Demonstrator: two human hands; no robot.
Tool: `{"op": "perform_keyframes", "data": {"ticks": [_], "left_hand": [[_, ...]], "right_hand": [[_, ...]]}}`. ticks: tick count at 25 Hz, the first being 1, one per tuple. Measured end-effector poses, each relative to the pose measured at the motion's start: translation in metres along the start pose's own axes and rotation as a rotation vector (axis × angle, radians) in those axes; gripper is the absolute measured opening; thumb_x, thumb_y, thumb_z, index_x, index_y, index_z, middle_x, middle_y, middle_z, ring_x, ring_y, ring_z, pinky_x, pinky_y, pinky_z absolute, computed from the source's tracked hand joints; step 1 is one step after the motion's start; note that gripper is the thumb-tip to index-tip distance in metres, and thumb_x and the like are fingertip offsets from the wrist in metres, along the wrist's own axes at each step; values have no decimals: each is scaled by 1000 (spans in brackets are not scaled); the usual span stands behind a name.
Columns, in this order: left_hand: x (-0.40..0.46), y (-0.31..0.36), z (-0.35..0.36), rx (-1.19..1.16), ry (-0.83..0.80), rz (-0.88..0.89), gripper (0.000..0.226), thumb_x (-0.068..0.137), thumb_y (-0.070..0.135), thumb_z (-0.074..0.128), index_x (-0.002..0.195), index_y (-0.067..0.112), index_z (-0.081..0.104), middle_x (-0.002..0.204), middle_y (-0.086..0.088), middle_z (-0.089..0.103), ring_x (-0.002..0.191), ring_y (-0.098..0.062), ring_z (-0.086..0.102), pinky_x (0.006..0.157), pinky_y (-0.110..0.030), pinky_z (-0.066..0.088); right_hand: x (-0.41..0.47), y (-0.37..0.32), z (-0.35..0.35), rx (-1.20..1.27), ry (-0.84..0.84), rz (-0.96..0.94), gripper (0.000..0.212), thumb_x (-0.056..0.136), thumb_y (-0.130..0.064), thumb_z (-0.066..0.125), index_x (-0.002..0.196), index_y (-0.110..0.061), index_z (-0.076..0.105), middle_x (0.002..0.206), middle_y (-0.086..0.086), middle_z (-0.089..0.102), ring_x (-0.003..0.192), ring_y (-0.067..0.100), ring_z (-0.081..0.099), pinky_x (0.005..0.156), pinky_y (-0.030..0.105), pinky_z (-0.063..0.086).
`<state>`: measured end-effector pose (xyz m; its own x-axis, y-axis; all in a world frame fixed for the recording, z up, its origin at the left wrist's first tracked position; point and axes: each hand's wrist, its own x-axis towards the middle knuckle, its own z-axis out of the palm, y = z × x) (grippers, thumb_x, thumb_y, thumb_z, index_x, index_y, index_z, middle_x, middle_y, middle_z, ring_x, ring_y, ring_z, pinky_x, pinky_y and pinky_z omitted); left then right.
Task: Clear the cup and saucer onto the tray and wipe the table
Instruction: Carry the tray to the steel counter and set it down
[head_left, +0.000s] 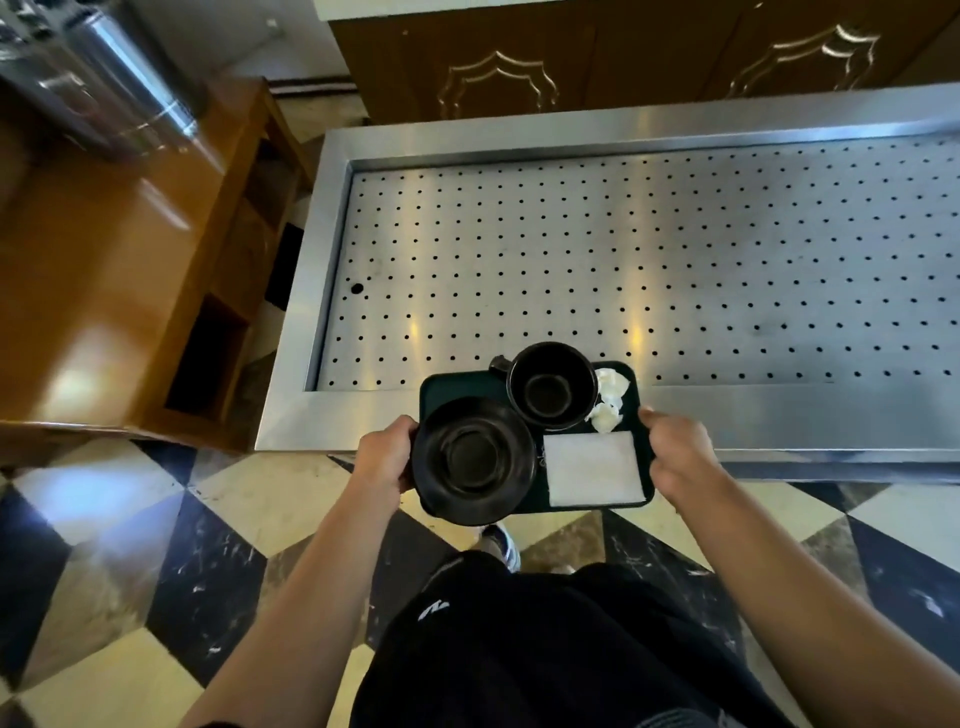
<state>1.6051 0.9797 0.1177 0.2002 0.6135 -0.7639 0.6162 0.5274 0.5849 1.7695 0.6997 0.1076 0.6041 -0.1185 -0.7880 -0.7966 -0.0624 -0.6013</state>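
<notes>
Both hands are clamped on the tray (643, 467): the left hand (383, 457) on its left edge, the right hand (678, 451) on its right edge. On it, the saucer (474, 460) is set near-left, the cup (550, 385) far-centre, a folded cloth (594, 468) near-right, and crumpled tissues (609, 397) far-right. The tray is held over the near edge of a perforated steel table (571, 249).

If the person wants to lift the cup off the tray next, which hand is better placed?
Probably the right hand. The cup stands on the right half of the tray, while the saucer lies between it and the left hand.
</notes>
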Motion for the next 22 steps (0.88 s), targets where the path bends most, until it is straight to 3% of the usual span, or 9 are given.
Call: {"op": "perform_keyframes", "data": {"ticks": [3, 6, 10, 14, 18, 22], "left_hand": [[25, 29, 14, 33, -23, 14, 19, 88, 27, 60, 82, 12, 70, 50, 0, 66, 63, -27, 65, 46, -30, 51], [53, 58, 26, 41, -71, 8, 22, 90, 28, 60, 90, 11, 74, 74, -7, 74, 80, -30, 72, 70, -42, 63], [85, 96, 42, 50, -101, -20, 19, 89, 26, 60, 87, 10, 70, 73, -6, 68, 72, -27, 68, 61, -35, 59], [111, 127, 54, 77, -135, -34, 18, 88, 25, 61, 84, 11, 70, 63, -3, 66, 67, -26, 66, 55, -31, 56], [128, 140, 64, 85, -117, -52, 17, 88, 24, 62, 88, 9, 70, 74, -7, 67, 72, -27, 66, 57, -32, 57], [138, 141, 73, 87, -82, -68, 13, 90, 20, 60, 87, 9, 67, 70, -5, 64, 65, -24, 64, 52, -29, 57]], "right_hand": [[19, -24, 25, 27, 10, 21, 13, 95, -22, 68, 99, -10, 71, 90, 8, 76, 73, 26, 73, 42, 30, 54], [35, -43, 46, 68, 34, 23, 11, 93, -20, 68, 98, -11, 71, 90, 8, 76, 73, 26, 72, 43, 30, 54], [52, -70, 73, 86, 102, 7, 11, 90, -19, 72, 93, -9, 70, 89, 10, 75, 75, 25, 72, 55, 31, 54], [72, -89, 96, 109, 107, 12, 14, 91, -16, 69, 101, -6, 73, 91, 12, 77, 76, 26, 74, 62, 37, 59], [92, -96, 109, 87, 103, 39, 20, 90, -18, 70, 106, -8, 75, 98, 12, 79, 84, 29, 76, 75, 44, 63], [108, -96, 117, 51, 100, 60, 31, 89, -21, 74, 114, -3, 71, 110, 15, 75, 100, 32, 72, 95, 51, 57]]}}
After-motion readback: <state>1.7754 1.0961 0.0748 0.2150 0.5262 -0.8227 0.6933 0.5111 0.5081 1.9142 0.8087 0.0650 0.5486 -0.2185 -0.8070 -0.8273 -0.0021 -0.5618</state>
